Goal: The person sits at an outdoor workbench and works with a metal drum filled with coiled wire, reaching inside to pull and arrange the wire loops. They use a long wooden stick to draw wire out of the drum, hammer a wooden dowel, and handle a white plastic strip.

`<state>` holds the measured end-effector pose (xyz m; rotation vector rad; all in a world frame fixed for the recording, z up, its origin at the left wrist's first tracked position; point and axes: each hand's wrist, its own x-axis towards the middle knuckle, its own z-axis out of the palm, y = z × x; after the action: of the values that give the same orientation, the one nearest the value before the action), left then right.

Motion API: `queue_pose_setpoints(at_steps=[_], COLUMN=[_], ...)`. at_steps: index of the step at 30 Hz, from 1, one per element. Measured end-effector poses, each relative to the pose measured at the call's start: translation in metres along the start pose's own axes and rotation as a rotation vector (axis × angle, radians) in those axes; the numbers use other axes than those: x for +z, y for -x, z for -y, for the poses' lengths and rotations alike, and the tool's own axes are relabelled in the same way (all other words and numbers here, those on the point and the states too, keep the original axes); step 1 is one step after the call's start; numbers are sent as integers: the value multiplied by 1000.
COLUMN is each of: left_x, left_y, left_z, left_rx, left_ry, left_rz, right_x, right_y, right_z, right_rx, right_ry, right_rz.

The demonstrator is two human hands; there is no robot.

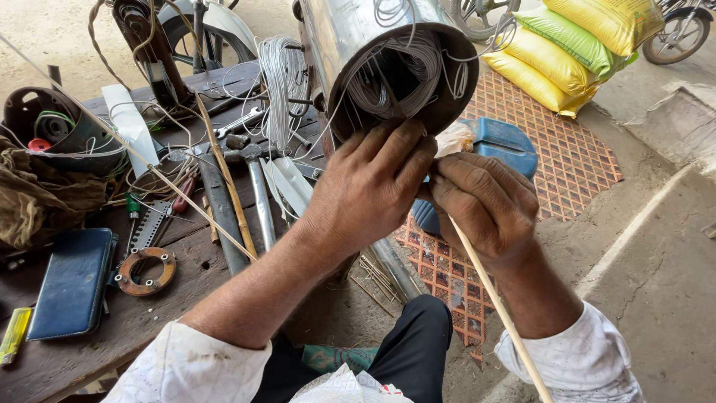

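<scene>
The left hand (pixel 373 186) lies against the lower rim of the shiny cylindrical steel motor housing (pixel 380 63), its fingers curled together and pressed at the edge of the opening, where bundles of pale insulated winding wire (pixel 399 75) fill the bore; whether that grip pinches a strand cannot be told. Just beside it, touching at the fingertips, the right hand (pixel 485 209) has its grip clamped on a long thin pale wooden stick (pixel 496 298). The stick's long axis runs from the lower right, past the right wrist, up and leftward toward the housing mouth, so its hidden tip points into the windings directly above both hands. The right hand is the one carrying the stick, while the left sits nearer the rim. The housing stands tilted at the edge of the dark wooden surface (pixel 89 351), which also carries a steel hammer (pixel 253 179), a dark blue wallet (pixel 71 283), and a rusty round ring plate (pixel 145 272).
</scene>
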<state>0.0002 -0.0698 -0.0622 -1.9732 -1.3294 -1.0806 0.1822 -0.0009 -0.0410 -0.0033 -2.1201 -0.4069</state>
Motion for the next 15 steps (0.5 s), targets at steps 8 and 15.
queue_pose_setpoints(at_steps=[8, 15], left_x=[18, 19], left_y=[9, 3], left_z=[-1, -5], left_rx=[-91, -167], left_ry=[3, 46], left_rz=[-45, 18], right_x=[16, 13], right_y=[-10, 3], right_z=[-4, -5], right_rx=[11, 79], right_ry=[-44, -111], right_rz=[-36, -33])
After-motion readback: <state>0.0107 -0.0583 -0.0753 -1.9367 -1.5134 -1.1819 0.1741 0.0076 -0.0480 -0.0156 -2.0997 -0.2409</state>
